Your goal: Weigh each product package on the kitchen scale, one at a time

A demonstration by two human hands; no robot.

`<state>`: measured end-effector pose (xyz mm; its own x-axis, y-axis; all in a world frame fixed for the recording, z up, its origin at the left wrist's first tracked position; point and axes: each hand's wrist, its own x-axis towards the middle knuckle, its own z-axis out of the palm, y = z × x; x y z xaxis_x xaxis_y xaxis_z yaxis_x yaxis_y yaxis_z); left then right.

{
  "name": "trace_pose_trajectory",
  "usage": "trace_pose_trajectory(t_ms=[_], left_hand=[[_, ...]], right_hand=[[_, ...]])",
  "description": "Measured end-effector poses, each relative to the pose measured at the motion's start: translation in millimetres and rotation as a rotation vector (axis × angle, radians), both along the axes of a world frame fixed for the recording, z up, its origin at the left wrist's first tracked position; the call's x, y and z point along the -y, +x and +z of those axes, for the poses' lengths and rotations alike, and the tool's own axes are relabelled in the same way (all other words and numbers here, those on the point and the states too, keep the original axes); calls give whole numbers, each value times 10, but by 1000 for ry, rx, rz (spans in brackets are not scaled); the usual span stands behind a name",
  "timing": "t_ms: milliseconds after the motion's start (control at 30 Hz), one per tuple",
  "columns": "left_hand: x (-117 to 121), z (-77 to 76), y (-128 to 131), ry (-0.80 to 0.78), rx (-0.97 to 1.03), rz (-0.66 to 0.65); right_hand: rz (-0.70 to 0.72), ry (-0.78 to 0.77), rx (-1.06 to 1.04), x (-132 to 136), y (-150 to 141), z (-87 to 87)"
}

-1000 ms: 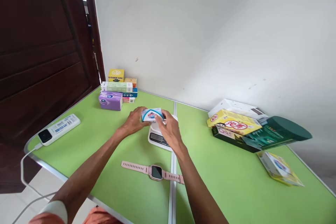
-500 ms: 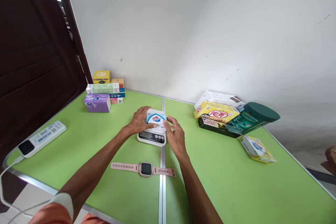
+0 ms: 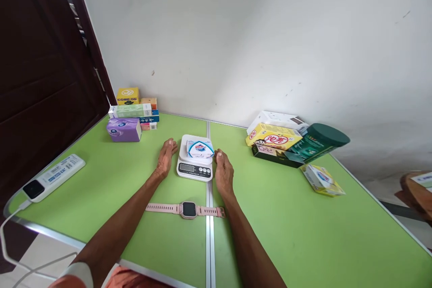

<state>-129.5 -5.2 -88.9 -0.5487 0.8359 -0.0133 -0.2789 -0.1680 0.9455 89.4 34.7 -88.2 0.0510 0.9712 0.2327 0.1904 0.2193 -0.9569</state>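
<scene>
Resting on the white scale, the white-and-blue packet lies between the left hand and the right hand, its long axis running left to right. The right hand is nearer, just beside it. Both hands' fingers are loosely curled, gripping nothing.

Pink smartwatch on the green table, white cabled device at left, dark door beyond.

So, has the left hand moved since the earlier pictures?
Yes. Judged against the white scale, the left hand has moved left, off the blue-and-white box, and now sits beside the scale.
</scene>
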Motion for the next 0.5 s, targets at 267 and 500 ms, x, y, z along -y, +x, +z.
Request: trace_pose_trajectory(t_ms=[267, 500], left_hand=[[62, -47, 12, 2, -196, -33], [67, -57, 11, -1, -257, -44]], right_hand=[[-1, 3, 31, -19, 2, -30], [-9, 16, 35, 9, -6, 6]])
